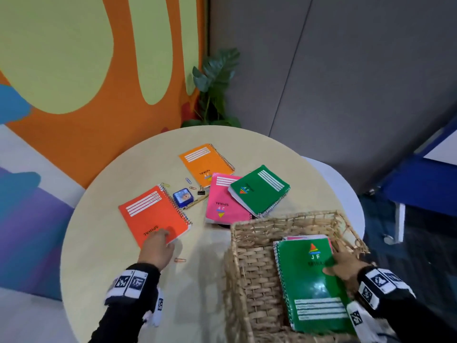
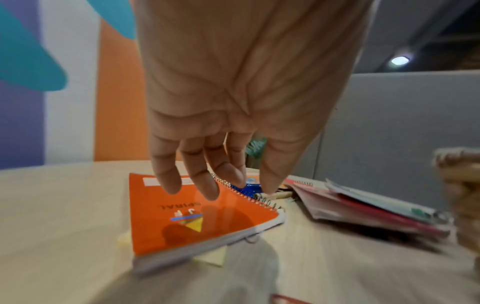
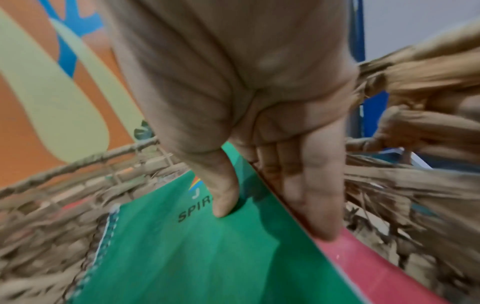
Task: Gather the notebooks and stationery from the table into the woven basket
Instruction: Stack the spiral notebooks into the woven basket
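A woven basket (image 1: 284, 216) stands at the table's near right. Inside it a green notebook (image 1: 306, 280) lies on a pink one (image 3: 363, 267). My right hand (image 1: 343, 263) pinches the green notebook (image 3: 194, 257) at its right edge, thumb on the cover and fingers (image 3: 319, 205) under the edge. My left hand (image 1: 155, 248) hovers over the near corner of a red-orange notebook (image 1: 153, 214), fingers (image 2: 202, 185) straight and holding nothing. On the table also lie an orange notebook (image 1: 205, 164), a pink notebook (image 1: 222, 201) and a second green notebook (image 1: 259, 189) overlapping it.
Between the notebooks lie a small blue box (image 1: 182, 197), a black binder clip (image 1: 201, 192), a pencil (image 1: 196, 203) and paper clips (image 1: 188, 180). One more paper clip (image 1: 180, 260) sits beside my left hand. A plant (image 1: 217, 87) stands behind the table.
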